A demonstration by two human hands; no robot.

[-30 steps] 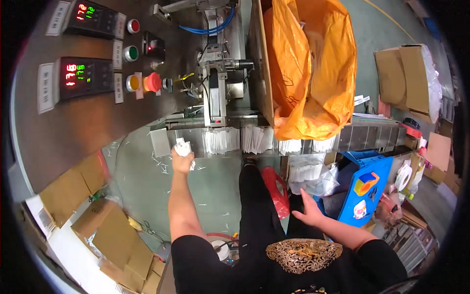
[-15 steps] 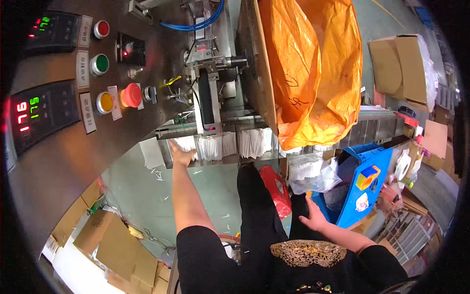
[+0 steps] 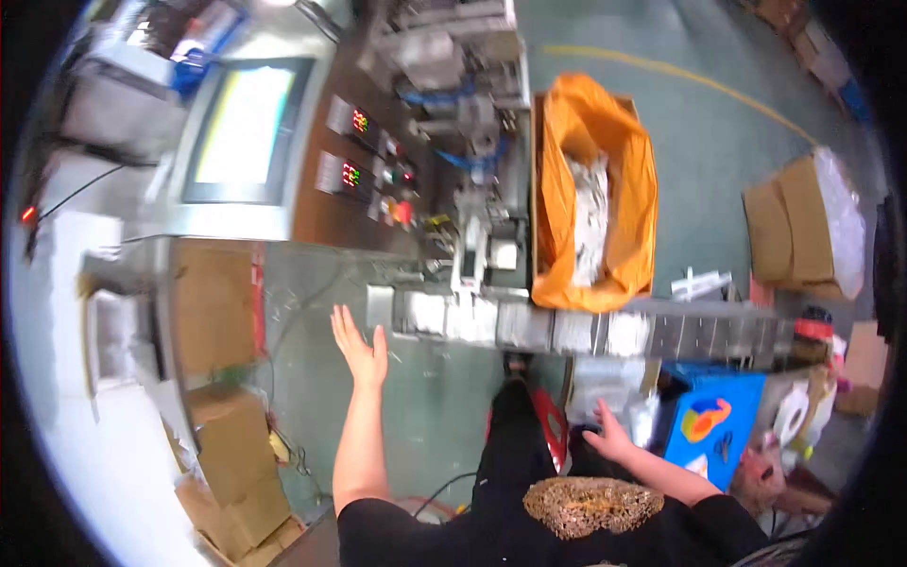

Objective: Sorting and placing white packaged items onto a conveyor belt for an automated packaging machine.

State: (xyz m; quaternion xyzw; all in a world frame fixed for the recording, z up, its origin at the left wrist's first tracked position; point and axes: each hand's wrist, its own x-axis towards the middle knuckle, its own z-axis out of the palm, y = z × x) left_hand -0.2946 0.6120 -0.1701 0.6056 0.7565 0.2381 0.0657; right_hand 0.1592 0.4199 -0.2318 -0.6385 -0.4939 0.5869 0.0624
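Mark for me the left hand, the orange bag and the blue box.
left hand (image 3: 358, 348), head view, middle of the open palm.
orange bag (image 3: 639, 203), head view, its right side wall.
blue box (image 3: 710, 420), head view, its printed top face.

The left hand (image 3: 359, 348) is raised on an outstretched bare forearm, palm open and fingers spread, empty, just left of the conveyor (image 3: 567, 329), while the right hand (image 3: 609, 437) hangs lower beneath it, fingers loosely splayed.
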